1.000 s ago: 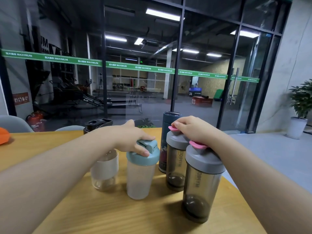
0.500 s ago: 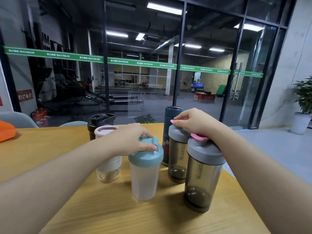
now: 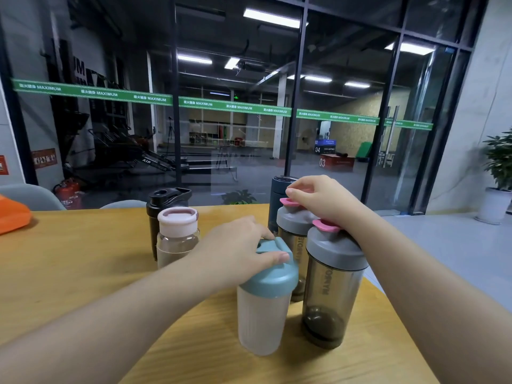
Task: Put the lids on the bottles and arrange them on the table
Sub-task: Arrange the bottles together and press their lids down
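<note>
Several lidded bottles stand on the wooden table (image 3: 83, 273). My left hand (image 3: 238, 250) grips the teal lid of the frosted white shaker (image 3: 263, 314) in front. My right hand (image 3: 318, 200) rests curled on the pink-tabbed grey lid of the rear smoky shaker (image 3: 291, 236). My forearm passes over the near smoky grey-lidded shaker (image 3: 332, 295). A dark blue tumbler (image 3: 277, 195) stands behind them. To the left stand a clear bottle with a pale pink lid (image 3: 177, 234) and a black shaker (image 3: 163, 200).
An orange object (image 3: 13, 217) lies at the table's far left edge. Grey chair backs (image 3: 30, 195) stand behind the table. The table's right edge (image 3: 388, 297) runs close to the smoky shakers. A glass wall and a potted plant (image 3: 498, 173) are beyond.
The view has lifted, uncovering the pink-lidded bottle and black shaker. My left hand's grip has shifted on the teal lid. My right hand stays on the rear grey lid.
</note>
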`<state>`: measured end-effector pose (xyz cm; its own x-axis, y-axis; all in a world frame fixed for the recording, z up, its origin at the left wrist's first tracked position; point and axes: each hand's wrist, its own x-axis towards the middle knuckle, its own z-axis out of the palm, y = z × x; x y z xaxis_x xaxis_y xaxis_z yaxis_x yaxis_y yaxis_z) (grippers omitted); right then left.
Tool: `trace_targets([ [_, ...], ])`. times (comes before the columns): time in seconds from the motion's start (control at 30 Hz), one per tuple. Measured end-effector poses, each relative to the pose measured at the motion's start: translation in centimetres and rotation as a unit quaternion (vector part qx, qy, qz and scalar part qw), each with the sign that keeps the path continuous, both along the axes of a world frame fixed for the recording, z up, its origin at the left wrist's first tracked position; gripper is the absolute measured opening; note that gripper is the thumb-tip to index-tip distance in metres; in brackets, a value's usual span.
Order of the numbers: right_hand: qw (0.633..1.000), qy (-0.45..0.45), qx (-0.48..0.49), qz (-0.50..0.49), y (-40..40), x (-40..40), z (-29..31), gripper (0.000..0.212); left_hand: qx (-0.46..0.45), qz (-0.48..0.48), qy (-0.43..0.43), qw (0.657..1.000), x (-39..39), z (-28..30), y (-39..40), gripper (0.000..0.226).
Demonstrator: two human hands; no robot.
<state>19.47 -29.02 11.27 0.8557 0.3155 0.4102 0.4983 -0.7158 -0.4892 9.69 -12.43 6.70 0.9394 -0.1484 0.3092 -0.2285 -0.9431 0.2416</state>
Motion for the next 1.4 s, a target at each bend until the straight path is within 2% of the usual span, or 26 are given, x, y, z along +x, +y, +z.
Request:
trace_targets([
  [0.17,1.000,-0.002,-0.006,-0.002,0.0,-0.1,0.0,0.026,-0.001,-0.011,-0.004,1.000,-0.4,-0.1,-0.1,0.052],
  [0.3,1.000,-0.008,-0.009,-0.006,0.0,-0.1,-0.1,0.027,-0.053,-0.012,-0.022,0.998,-0.5,-0.3,0.5,0.066],
  [0.4,1.000,-0.011,-0.011,-0.005,-0.1,-0.1,-0.1,0.027,-0.111,-0.004,-0.127,0.986,0.5,-0.8,2.4,0.068],
  [0.47,1.000,-0.013,-0.013,-0.003,0.0,-0.2,0.0,0.027,-0.088,0.047,-0.224,0.969,1.8,-1.8,4.4,0.058],
  [0.5,1.000,-0.017,-0.010,-0.002,0.0,-0.2,0.0,0.027,-0.068,0.080,-0.246,0.964,2.4,-2.4,5.4,0.056],
  [0.57,0.999,-0.045,0.006,0.001,0.0,-0.4,0.0,0.024,-0.050,0.147,-0.221,0.963,3.5,-3.4,7.2,0.057],
  [0.67,0.993,-0.115,0.020,0.012,0.1,-0.7,0.1,0.021,-0.065,0.211,-0.140,0.965,4.5,-4.0,9.0,0.074],
  [0.8,0.990,-0.128,-0.050,0.037,0.2,-1.1,0.4,0.017,-0.046,0.257,-0.108,0.959,5.0,-3.7,10.3,0.088],
  [0.87,0.989,-0.119,-0.078,0.046,0.6,-1.3,0.7,0.017,-0.005,0.272,-0.101,0.957,5.2,-3.4,10.3,0.085],
  [0.97,0.983,-0.116,-0.124,0.067,1.8,-1.6,1.7,0.018,0.023,0.232,-0.091,0.968,5.5,-3.2,9.9,0.061],
  [1.1,0.963,-0.112,-0.214,0.118,4.6,-2.1,2.7,0.020,-0.039,0.138,-0.150,0.978,5.7,-4.2,10.3,0.033],
  [1.23,0.945,-0.095,-0.272,0.156,7.5,-2.3,3.0,0.025,-0.118,0.010,-0.202,0.972,5.5,-4.9,10.7,0.051],
  [1.3,0.934,-0.092,-0.304,0.166,8.8,-1.9,2.9,0.033,-0.154,-0.002,-0.185,0.970,5.8,-5.3,11.1,0.049],
  [1.4,0.918,-0.055,-0.354,0.172,10.7,-0.8,2.3,0.055,-0.212,-0.023,-0.117,0.970,5.7,-5.3,11.6,0.033],
])
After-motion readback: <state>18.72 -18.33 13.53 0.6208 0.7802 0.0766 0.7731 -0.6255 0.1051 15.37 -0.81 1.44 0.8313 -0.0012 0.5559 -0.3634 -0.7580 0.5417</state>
